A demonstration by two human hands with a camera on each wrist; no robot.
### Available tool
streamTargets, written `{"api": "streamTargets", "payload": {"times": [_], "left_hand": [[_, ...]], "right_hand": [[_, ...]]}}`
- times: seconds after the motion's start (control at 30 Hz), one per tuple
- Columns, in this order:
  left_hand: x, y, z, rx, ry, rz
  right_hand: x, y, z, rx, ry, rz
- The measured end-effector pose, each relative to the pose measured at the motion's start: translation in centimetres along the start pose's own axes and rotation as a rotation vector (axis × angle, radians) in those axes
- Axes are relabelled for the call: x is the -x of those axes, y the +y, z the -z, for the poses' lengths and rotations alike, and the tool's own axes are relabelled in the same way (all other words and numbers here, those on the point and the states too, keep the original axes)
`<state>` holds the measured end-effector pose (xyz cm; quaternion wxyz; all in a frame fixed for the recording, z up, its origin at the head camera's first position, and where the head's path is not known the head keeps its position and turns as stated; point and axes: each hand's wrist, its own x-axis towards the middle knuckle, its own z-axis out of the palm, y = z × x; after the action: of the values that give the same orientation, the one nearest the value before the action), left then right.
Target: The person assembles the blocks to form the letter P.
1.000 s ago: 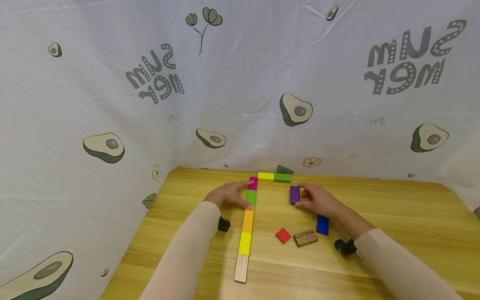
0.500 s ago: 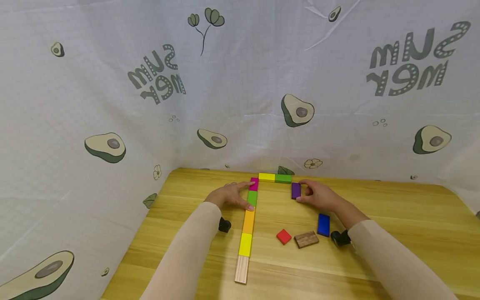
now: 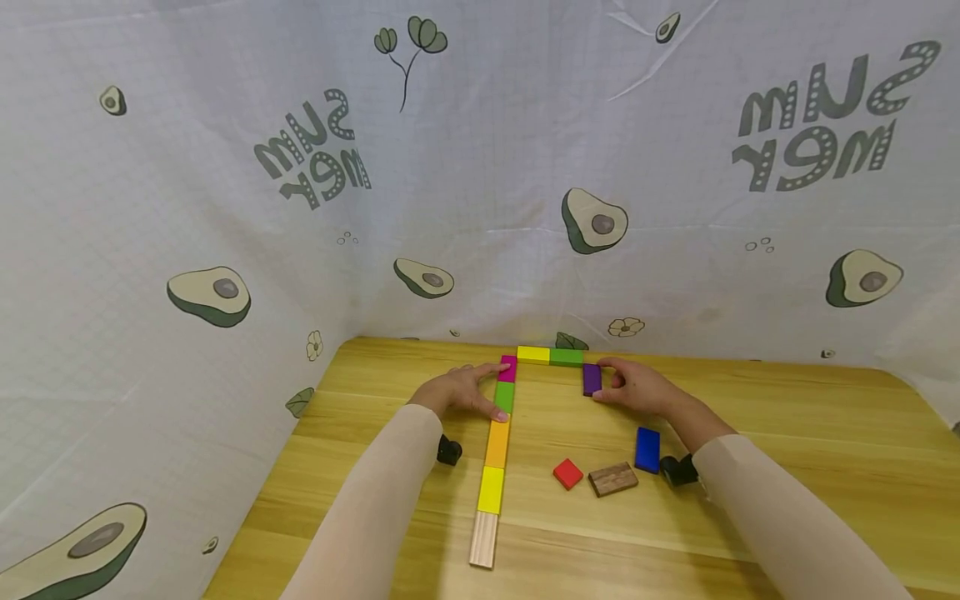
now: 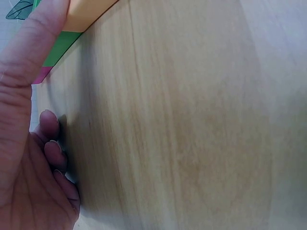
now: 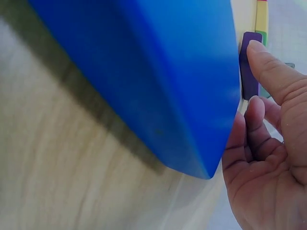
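Observation:
In the head view my right hand [image 3: 643, 390] pinches a purple block [image 3: 592, 380] between thumb and index finger, at the right end of a short yellow [image 3: 533, 355] and green [image 3: 566, 357] row. The right wrist view shows the thumb on the purple block [image 5: 251, 67]. My left hand [image 3: 459, 390] lies over the long row of blocks, its fingers fairly straight. Its index fingertip touches the magenta block [image 3: 507, 367] and its thumb rests near where the green block [image 3: 505, 396] meets the orange block [image 3: 497, 442]. A yellow block [image 3: 491, 490] and a striped light-wood block [image 3: 483, 539] continue that row.
Loose on the table [image 3: 787, 475] lie a red block [image 3: 567, 473], a brown wood block [image 3: 612, 479] and a blue block [image 3: 647, 450]. The blue block [image 5: 192, 72] looms close in the right wrist view. A white printed cloth [image 3: 480, 167] hangs behind the table.
My right hand has slid the purple block away from me, up near the end of the green block in the back row. The left hand has stayed in place.

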<state>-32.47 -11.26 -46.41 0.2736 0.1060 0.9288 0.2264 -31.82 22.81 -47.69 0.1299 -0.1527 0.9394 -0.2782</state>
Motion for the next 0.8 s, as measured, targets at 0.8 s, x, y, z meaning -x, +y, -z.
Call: {"api": "streamTargets", "payload": {"times": [0.8], "left_hand": [[-0.02,-0.04,0.04,0.004,0.0,0.003]], "right_hand": [[0.07,-0.08,-0.03,-0.012,0.001,-0.013]]}}
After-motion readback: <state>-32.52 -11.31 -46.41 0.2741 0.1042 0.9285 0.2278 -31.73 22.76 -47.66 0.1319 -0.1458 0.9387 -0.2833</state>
